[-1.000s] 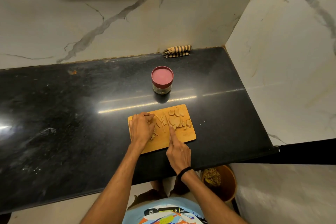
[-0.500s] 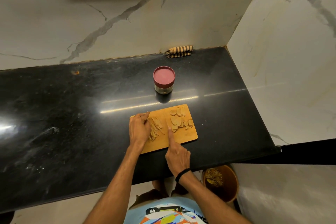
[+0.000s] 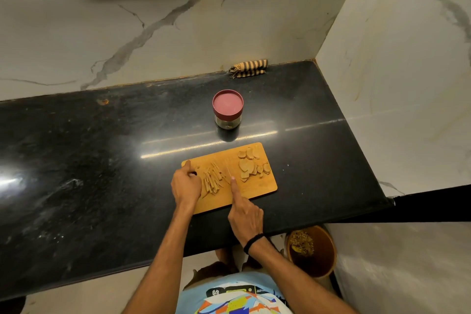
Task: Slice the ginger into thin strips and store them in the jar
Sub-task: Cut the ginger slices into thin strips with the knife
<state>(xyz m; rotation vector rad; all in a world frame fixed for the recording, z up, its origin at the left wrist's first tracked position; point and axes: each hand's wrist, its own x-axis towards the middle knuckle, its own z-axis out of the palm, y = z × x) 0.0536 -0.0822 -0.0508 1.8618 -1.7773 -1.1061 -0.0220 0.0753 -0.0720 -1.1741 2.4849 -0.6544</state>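
On the counter (image 3: 102, 173), ginger strips (image 3: 212, 181) were piled on the cutting board (image 3: 254, 190), slices (image 3: 248, 167) to their right. Pretty sure the knife (image 3: 228, 172) was gripped by the right hand (image 3: 246, 216), forefinger laid along it. Beside the strips the left hand (image 3: 186, 187) was curled, grip unclear. Behind the board the jar (image 3: 227, 109) was parked, lidded.

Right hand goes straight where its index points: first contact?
Likely the jar, left side; depth unclear. Before it, right hand, holding the knife, passes between ginger strips and ginger slices over bare cutting board.

Bare forearms; black wristband (image 3: 252, 241) right wrist; light-blue patterned shirt (image 3: 237, 296).
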